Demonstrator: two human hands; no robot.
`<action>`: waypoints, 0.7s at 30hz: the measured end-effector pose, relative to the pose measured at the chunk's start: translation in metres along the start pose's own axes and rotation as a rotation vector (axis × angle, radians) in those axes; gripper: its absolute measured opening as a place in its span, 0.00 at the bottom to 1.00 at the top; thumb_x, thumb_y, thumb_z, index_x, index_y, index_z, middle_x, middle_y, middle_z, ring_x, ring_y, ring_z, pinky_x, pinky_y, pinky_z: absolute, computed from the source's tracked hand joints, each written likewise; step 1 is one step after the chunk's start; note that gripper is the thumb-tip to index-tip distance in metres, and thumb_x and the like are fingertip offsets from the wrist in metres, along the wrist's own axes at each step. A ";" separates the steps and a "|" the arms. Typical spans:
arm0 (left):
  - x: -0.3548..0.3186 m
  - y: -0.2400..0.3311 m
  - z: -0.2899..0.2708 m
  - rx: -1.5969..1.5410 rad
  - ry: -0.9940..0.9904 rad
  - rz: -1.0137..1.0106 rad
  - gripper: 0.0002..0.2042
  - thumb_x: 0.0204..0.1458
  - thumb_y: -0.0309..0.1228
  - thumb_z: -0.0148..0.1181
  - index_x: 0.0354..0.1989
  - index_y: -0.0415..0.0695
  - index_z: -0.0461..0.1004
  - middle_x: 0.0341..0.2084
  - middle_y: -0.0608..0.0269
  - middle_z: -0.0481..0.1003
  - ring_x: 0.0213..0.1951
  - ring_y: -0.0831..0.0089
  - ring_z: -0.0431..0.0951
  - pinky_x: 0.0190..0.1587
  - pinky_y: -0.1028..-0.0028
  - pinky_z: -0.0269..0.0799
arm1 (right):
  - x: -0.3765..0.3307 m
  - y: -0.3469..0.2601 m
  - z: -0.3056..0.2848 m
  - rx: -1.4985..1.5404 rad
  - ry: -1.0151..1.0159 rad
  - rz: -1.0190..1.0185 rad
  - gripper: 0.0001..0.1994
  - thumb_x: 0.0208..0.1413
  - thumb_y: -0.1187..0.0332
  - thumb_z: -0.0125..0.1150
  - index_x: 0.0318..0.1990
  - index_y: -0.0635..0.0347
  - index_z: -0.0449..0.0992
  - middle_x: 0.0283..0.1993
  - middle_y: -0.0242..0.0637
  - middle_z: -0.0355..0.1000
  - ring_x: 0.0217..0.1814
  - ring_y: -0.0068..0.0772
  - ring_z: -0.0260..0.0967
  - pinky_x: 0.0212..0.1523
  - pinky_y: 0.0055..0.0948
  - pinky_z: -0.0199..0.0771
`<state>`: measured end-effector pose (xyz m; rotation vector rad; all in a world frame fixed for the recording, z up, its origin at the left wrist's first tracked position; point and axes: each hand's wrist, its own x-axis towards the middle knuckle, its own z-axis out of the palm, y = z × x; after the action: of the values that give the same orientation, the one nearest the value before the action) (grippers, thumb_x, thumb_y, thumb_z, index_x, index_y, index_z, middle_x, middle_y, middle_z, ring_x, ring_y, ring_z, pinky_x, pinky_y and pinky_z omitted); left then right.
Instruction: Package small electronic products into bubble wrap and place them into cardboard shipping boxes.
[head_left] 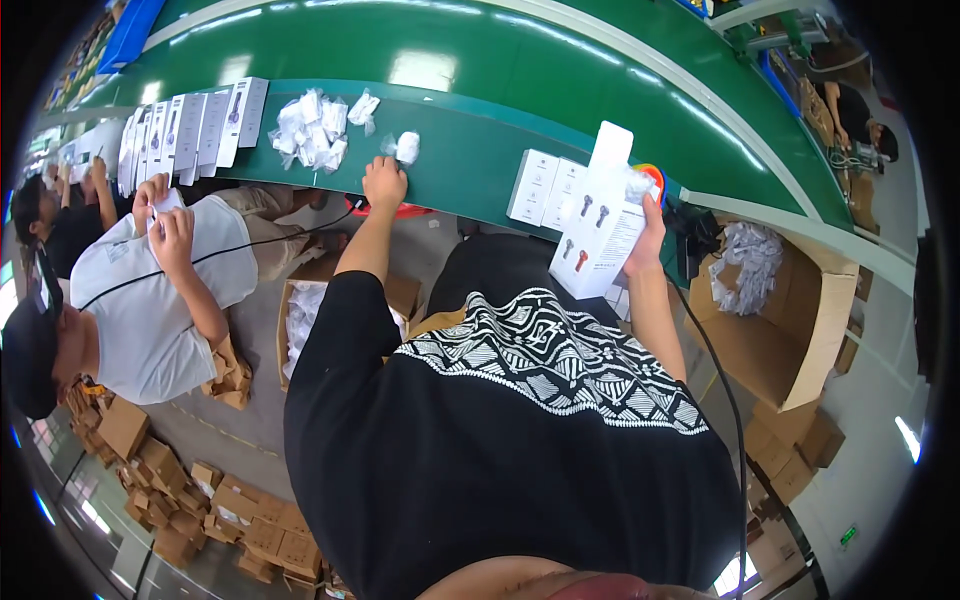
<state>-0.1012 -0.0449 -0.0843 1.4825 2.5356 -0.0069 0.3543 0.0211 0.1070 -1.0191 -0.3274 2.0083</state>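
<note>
My right hand (648,238) grips a tall white printed box (597,225) by its right side. The box's top flap stands up, and pictures of small handheld devices show on its front. A bit of clear plastic (637,186) shows near the box's open top. At the bench's near edge, my left hand (385,184) has its fingers curled against the wrapper of a small white plastic-wrapped packet (407,148). Left of it lies a pile of similar wrapped packets (312,130), with one loose packet (364,110) beside the pile.
Several white boxes (190,130) stand in a row at the left of the green bench (455,170). More white boxes (545,188) stand near my right hand, by an orange-rimmed round container (652,174). A large carton (800,330) holds plastic bags. A co-worker (180,255) sits at left.
</note>
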 end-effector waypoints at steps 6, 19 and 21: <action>-0.008 0.052 -0.008 -0.177 0.064 0.072 0.23 0.47 0.37 0.66 0.52 0.47 0.71 0.50 0.52 0.68 0.50 0.49 0.72 0.50 0.56 0.73 | -0.011 0.004 0.002 0.014 -0.007 -0.052 0.26 0.61 0.54 0.54 0.60 0.63 0.68 0.55 0.42 0.74 0.55 0.41 0.74 0.56 0.39 0.73; -0.067 0.218 -0.215 -1.637 -0.232 0.248 0.11 0.66 0.30 0.45 0.46 0.37 0.73 0.32 0.70 0.74 0.34 0.80 0.72 0.39 0.78 0.68 | -0.036 -0.032 0.032 -0.475 -0.226 -0.239 0.44 0.49 0.64 0.72 0.70 0.65 0.52 0.63 0.43 0.64 0.65 0.35 0.62 0.66 0.34 0.60; -0.079 0.245 -0.269 -1.717 -0.213 0.330 0.11 0.66 0.29 0.46 0.46 0.36 0.73 0.33 0.68 0.75 0.34 0.79 0.72 0.39 0.78 0.68 | -0.034 -0.033 0.034 -0.513 -0.243 -0.267 0.45 0.49 0.65 0.72 0.71 0.65 0.50 0.65 0.43 0.62 0.67 0.35 0.60 0.67 0.34 0.58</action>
<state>0.1012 0.0374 0.2168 0.8782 1.1174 1.4650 0.3582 0.0194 0.1658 -0.9665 -1.0946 1.8404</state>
